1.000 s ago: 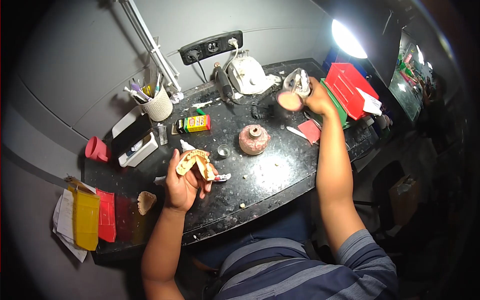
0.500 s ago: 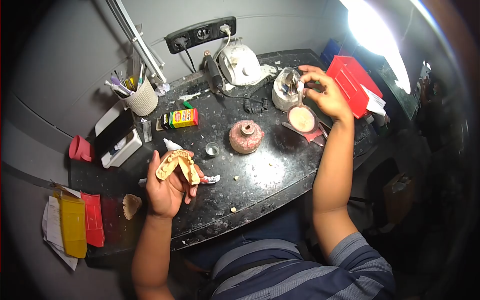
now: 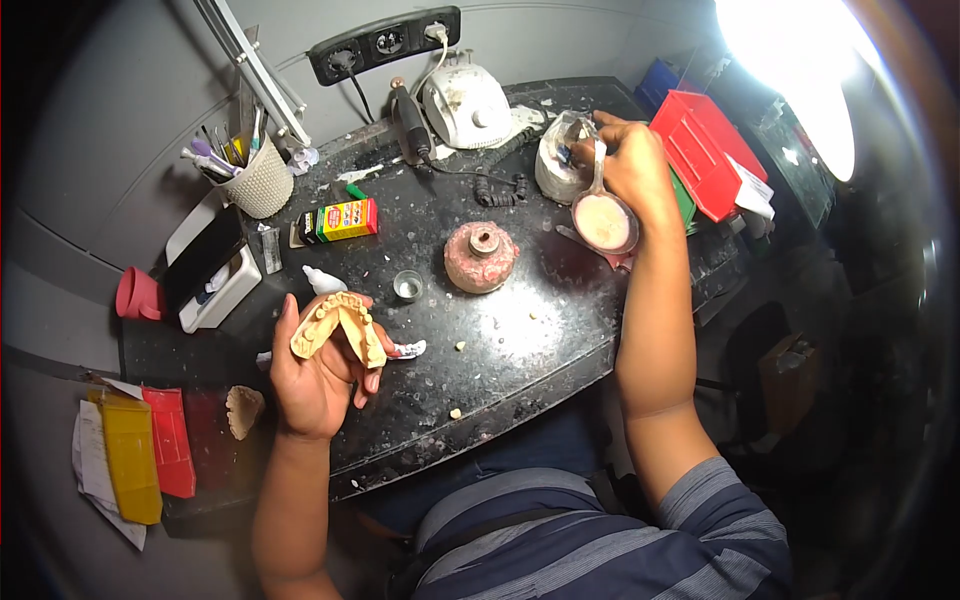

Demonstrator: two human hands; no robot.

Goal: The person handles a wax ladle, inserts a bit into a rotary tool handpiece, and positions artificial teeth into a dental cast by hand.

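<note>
A yellowish plaster dental cast (image 3: 322, 318) with a row of teeth rests in my left hand (image 3: 318, 390), which is closed around its underside. My right hand (image 3: 636, 168) reaches to a whitish container (image 3: 556, 175) of small tools at the back right. Its fingertips dip among the tools and are partly hidden, so I cannot see whether they grip one. Below that hand lies a ladle (image 3: 606, 222) with pale pink contents, its handle pointing up toward the container. A pink-stained round burner pot (image 3: 482, 258) stands mid-bench, with a small glass cup (image 3: 407, 286) to its left.
A white control unit (image 3: 466, 106) and handpiece (image 3: 408, 122) stand at the back. A yellow-red box (image 3: 340, 221), a woven pen cup (image 3: 257, 180) and a white bin (image 3: 232, 295) are left. Another cast (image 3: 243, 412) lies front left. Red trays (image 3: 700, 150) are right.
My right hand has moved from above the container down into it, fingers now among the tools. My left hand still holds the cast. The whole view has shifted slightly.
</note>
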